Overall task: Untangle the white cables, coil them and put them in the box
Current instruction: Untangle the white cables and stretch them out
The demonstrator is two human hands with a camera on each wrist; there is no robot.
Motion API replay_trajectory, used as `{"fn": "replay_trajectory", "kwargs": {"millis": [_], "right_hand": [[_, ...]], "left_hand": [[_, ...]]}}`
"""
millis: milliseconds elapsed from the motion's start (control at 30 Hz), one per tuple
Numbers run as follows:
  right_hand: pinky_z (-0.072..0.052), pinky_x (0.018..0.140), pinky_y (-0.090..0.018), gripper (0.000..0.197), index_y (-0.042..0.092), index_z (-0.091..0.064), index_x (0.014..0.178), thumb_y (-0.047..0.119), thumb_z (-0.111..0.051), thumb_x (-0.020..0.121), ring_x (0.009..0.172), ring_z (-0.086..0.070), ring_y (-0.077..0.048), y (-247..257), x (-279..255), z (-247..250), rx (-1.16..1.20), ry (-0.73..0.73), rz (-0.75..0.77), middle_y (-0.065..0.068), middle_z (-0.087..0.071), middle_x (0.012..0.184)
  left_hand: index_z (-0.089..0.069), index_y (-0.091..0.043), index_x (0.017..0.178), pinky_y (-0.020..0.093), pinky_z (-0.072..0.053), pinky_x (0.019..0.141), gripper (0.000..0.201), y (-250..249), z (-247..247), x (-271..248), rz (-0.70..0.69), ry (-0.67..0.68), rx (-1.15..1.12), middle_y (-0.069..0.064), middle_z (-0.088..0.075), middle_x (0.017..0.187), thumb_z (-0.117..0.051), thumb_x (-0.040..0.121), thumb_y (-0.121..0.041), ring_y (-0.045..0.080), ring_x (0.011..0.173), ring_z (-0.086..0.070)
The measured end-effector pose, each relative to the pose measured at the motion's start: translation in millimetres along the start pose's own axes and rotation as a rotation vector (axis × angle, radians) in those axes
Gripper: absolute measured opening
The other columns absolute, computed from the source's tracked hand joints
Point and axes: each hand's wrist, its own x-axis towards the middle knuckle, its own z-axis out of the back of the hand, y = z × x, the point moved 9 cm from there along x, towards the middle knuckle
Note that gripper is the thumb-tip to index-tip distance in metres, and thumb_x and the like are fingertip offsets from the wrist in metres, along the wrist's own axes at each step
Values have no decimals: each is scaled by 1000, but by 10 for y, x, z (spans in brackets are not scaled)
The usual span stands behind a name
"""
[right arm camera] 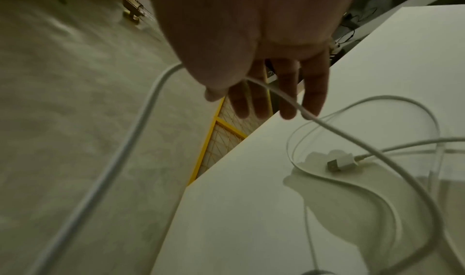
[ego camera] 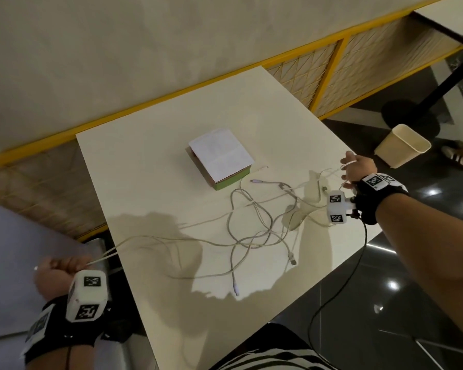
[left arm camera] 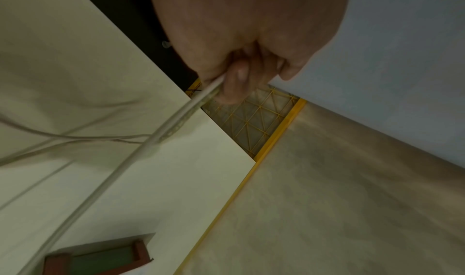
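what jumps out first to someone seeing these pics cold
The knot of white cables sprawled across the middle of the white table draws the eye first. The left hand grips strands off the table's near-left edge, while the right hand lifts a loop at the right edge. Behind the tangle sits the box, a white sheet over its top.

It looks like a cafe or an eating hall. A plain white table [ego camera: 150, 161] stands by a long wall bench with yellow edges [ego camera: 342, 41]. At the upper right, another table on a black pole [ego camera: 439, 84] stands on a shiny dark floor [ego camera: 425, 303], near a small bin [ego camera: 401, 145].
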Motion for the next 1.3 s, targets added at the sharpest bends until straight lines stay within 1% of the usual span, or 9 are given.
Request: {"fn": "replay_trajectory", "kwargs": {"millis": [100, 200, 367, 500, 600, 700, 833, 1067, 1300], "right_hand": [[-42, 102, -45, 51, 13, -43, 136, 41, -21, 99, 119, -51, -37, 144, -23, 31, -284, -11, 48, -19, -50, 134], [-37, 101, -44, 50, 9, -40, 137, 37, -19, 101, 122, -47, -38, 274, -32, 96, -372, -30, 103, -22, -48, 135], [-58, 72, -39, 37, 10, -57, 109, 36, -36, 97, 76, -61, -25, 413, -15, 52, 15, 40, 159, -14, -59, 94], [-46, 85, -33, 19, 11, -64, 102, 20, -51, 92, 99, -60, -31, 769, -121, 100, -175, -102, 515, -18, -60, 113], [-39, 101, -49, 20, 5, -64, 103, 10, -59, 84, 109, -52, -39, 1031, -366, 102, -383, -222, 883, -21, -53, 118], [-20, 110, -58, 24, 8, -65, 104, 7, -63, 80, 116, -48, -37, 1125, -450, 145, -557, -281, 1011, -18, -53, 120], [-45, 95, -45, 21, 7, -66, 104, 10, -64, 83, 105, -56, -34, 1072, -441, 60, -501, -122, 973, -18, -52, 121], [-42, 97, -38, 21, 4, -66, 103, 11, -63, 84, 105, -57, -37, 198, -139, -359, -574, 64, 583, -21, -50, 121], [-42, 99, -36, 39, 16, -61, 120, 3, -56, 84, 114, -54, -33, -406, -139, -531, -674, 259, 436, -18, -55, 127]], "left_hand": [[-19, -22, 51, 19, -21, 44, 31, -157, 75, -40, -121, -144, 193, -7, -20, 45, -46, 61, -11, 10, 40, -18], [-20, -21, 47, 19, -19, 45, 30, -145, 68, -31, -97, -154, 194, -7, -19, 44, -49, 53, -19, 11, 41, -17], [-16, -22, 51, 17, -19, 46, 35, -98, 59, -44, -108, -145, 215, -7, -21, 43, -51, 54, -21, 10, 39, -19], [-22, -22, 47, 22, -13, 54, 31, -1, -61, -86, -103, -133, 234, -7, -22, 39, -49, 64, -18, 9, 36, -21], [-11, -22, 59, 21, -13, 52, 36, 26, -83, -83, -99, -137, 231, -6, -24, 36, -43, 73, -14, 8, 33, -23], [-26, -22, 54, 17, -15, 45, 44, 32, -6, -55, -14, -157, 134, -6, -29, 36, -27, 97, -24, 6, 33, -26], [-28, -23, 57, 18, -15, 46, 37, 43, -15, -78, 18, -160, 141, -6, -32, 37, -39, 92, -24, 5, 33, -28], [-16, -21, 57, 21, -13, 54, 41, 74, -47, -87, -89, -159, 217, -5, -20, 38, -25, 97, -21, 9, 35, -18], [-28, -20, 34, 20, -11, 53, 65, 98, -128, -112, -87, -159, 264, -5, -20, 34, -23, 99, -22, 9, 30, -20]]}}
